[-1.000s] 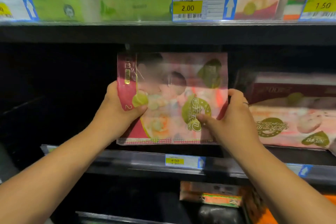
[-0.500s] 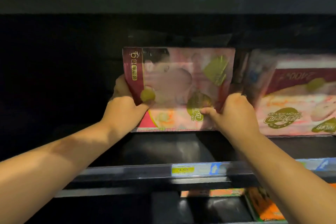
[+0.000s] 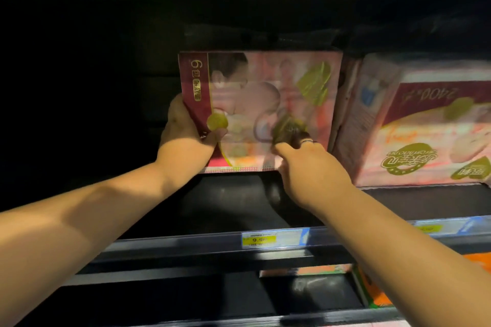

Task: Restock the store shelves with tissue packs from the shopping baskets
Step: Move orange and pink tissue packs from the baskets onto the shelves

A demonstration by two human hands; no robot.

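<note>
On the tissue pack (image 3: 265,93), the left hand (image 3: 186,138) pinched one edge, fingers hidden behind; right hand (image 3: 310,170) grip blurred, indeterminable; shelf (image 3: 225,202) interior dark.

Two hands (image 3: 183,133) (image 3: 310,170) — two pink tissue packs (image 3: 265,87) (image 3: 430,135) — two price tags (image 3: 273,239) (image 3: 438,228).

Dim throughout, near black deep in the shelf (image 3: 239,202) at left and top. Lit warmly from behind the camera, brightest on the forearms (image 3: 79,220) and the price tag (image 3: 273,239), with glare washing the tissue pack (image 3: 265,103). Soft and motion-blurred, most at the right edge; bowed toward the borders.
</note>
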